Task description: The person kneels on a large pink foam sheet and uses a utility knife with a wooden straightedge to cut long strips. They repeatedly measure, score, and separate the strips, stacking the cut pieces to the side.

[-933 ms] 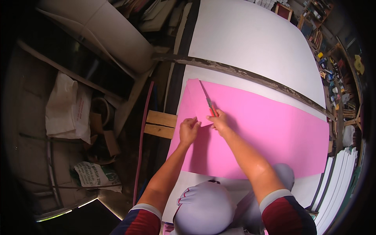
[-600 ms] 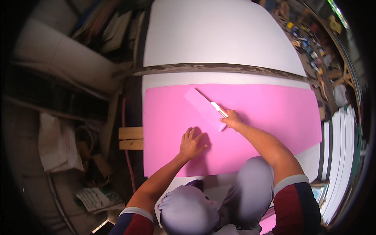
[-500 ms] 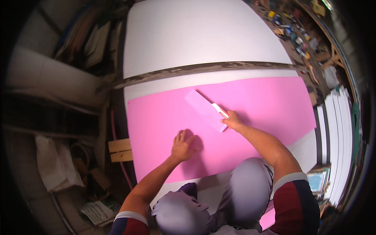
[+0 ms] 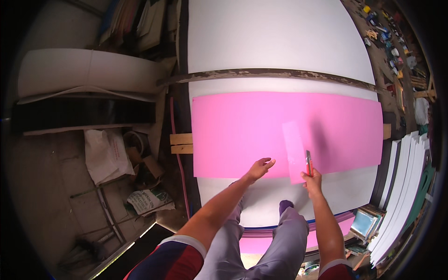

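Observation:
A large pink sheet (image 4: 233,133) lies across a white surface in front of me. My right hand (image 4: 312,181), near the sheet's near edge, is closed on a utility knife (image 4: 308,164) with a red handle, its tip pointing away from me. The same hand pinches the lower end of a narrow pink strip (image 4: 294,147), which stands up over the sheet beside the knife. To its left, my left hand (image 4: 259,170) holds nothing, with its fingers loosely stretched out and apart, over the near edge of the sheet.
A worn wooden bar (image 4: 280,73) crosses the white surface (image 4: 275,32) beyond the sheet. White panels (image 4: 403,172) lean at the right, near a framed glass pane (image 4: 366,223). Bags (image 4: 106,156) lie on the floor at left. Assorted small items (image 4: 385,37) crowd the far right.
I have gone from crouching to nearly upright, and the view has shifted. My left hand has come up off the pink sheet. My right hand has brought the knife and strip nearer to me.

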Demonstrator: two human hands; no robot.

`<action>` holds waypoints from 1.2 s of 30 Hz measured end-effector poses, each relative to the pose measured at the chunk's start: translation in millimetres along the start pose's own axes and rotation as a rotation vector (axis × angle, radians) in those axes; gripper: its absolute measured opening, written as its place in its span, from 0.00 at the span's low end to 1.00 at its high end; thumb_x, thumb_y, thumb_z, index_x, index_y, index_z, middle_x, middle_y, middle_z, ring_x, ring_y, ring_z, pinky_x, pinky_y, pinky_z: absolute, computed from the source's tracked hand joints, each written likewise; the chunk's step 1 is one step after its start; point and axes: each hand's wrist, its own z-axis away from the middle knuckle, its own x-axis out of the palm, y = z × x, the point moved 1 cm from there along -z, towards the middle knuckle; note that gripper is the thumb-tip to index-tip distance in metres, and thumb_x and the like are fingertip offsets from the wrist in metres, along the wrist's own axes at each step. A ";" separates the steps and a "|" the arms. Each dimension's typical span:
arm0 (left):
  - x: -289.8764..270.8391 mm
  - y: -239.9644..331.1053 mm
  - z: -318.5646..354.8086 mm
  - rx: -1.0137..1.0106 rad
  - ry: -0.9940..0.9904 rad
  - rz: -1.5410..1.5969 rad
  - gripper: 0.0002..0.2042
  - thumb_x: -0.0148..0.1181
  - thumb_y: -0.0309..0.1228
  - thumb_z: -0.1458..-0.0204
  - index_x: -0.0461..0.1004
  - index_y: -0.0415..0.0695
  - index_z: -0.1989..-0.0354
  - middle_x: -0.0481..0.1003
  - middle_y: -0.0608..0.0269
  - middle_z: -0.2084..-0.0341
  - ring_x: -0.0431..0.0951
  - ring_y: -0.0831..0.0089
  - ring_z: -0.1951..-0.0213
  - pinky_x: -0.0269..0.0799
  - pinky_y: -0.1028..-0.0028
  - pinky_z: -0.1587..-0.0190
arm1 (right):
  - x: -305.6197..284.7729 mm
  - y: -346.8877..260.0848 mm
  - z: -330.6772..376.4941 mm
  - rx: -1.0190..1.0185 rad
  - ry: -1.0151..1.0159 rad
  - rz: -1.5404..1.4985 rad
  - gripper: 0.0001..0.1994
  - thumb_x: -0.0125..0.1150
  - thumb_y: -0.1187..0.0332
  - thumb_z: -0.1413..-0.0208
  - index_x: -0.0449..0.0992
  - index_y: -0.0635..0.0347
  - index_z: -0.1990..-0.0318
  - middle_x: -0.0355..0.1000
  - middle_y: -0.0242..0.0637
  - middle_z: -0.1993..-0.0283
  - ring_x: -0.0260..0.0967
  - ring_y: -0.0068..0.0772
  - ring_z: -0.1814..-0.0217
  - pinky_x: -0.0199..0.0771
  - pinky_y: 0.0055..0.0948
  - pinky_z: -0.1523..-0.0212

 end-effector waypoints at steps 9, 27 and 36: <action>-63.4 -36.7 153.3 0.030 0.590 0.862 0.23 0.64 0.45 0.35 0.71 0.40 0.42 0.80 0.63 0.61 0.80 0.75 0.64 0.75 0.72 0.63 | 147.2 -48.7 138.2 0.038 -0.473 0.361 0.15 0.76 0.67 0.45 0.80 0.58 0.52 0.74 0.25 0.69 0.68 0.18 0.74 0.71 0.25 0.76; -53.1 180.4 480.1 0.312 0.083 0.518 0.20 0.57 0.23 0.32 0.69 0.37 0.33 0.79 0.62 0.50 0.78 0.77 0.52 0.75 0.73 0.48 | 108.7 -307.9 402.1 -0.080 -0.397 0.051 0.14 0.80 0.63 0.45 0.80 0.61 0.62 0.68 0.24 0.76 0.63 0.15 0.79 0.64 0.22 0.78; -10.5 299.4 446.7 0.412 -0.166 0.014 0.17 0.65 0.28 0.36 0.75 0.35 0.41 0.82 0.64 0.61 0.80 0.78 0.60 0.76 0.76 0.54 | -19.7 -377.3 395.1 -0.143 -0.045 -0.417 0.12 0.75 0.64 0.42 0.78 0.60 0.66 0.70 0.27 0.79 0.64 0.19 0.82 0.64 0.24 0.81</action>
